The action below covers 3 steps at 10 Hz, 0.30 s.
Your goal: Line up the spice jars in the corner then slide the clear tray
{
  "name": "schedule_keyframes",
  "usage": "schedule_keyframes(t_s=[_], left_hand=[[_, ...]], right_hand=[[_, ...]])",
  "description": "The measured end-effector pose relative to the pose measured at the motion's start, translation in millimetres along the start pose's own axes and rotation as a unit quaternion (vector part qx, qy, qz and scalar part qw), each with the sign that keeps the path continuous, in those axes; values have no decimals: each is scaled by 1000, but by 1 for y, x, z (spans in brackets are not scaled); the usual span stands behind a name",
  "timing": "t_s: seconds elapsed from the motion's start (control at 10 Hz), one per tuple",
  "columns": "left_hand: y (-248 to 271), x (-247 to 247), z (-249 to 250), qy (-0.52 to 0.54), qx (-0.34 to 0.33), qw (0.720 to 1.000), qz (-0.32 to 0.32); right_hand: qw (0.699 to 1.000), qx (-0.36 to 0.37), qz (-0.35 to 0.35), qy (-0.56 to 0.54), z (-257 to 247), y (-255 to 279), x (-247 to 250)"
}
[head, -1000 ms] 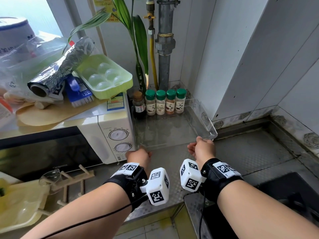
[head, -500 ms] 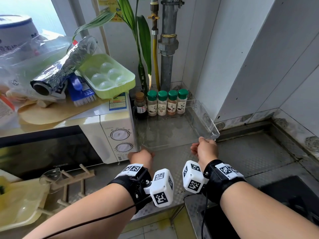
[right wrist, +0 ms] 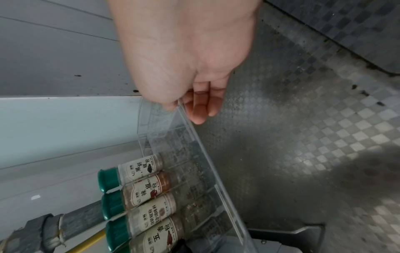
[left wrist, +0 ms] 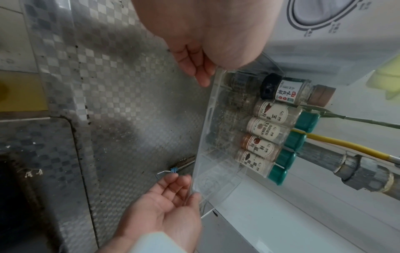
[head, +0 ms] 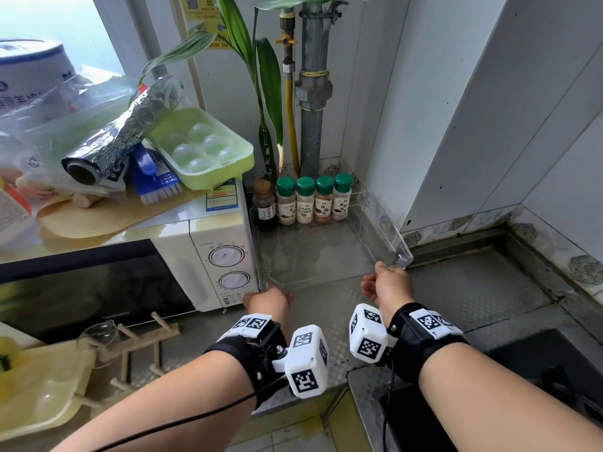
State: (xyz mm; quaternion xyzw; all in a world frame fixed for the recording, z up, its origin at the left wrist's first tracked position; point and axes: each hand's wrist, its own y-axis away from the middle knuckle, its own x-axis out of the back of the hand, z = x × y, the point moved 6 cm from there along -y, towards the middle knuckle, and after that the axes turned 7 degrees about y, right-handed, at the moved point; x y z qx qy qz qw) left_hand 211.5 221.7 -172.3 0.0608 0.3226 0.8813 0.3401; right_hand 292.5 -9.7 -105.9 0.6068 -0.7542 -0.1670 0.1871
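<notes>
Steel bench (head: 473,288) carries the clear tray (head: 388,234) lengthwise beside the microwave (head: 208,256), spice jars (head: 315,200) ranked at its far end, near corners pinched by left hand (head: 267,301) and right hand (head: 388,283), equally close.

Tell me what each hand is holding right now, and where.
Both grip the clear plastic tray at its near rim: left hand at the left corner, right hand at the right.

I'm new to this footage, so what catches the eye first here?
Four green-capped spice jars and a brown-capped bottle stand in a row in the corner. Left hand and right hand pinch the near corners of the clear tray beside the microwave.
</notes>
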Motion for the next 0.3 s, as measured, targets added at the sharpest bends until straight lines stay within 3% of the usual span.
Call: schedule_keyframes(t_s=[0.1, 0.3], left_hand=[[6, 4, 4, 13, 3, 1000, -9], [14, 27, 13, -110, 5, 994, 0]], right_hand=[[1000, -17, -22, -5, 0, 3, 2], [997, -56, -49, -14, 1, 11, 9]])
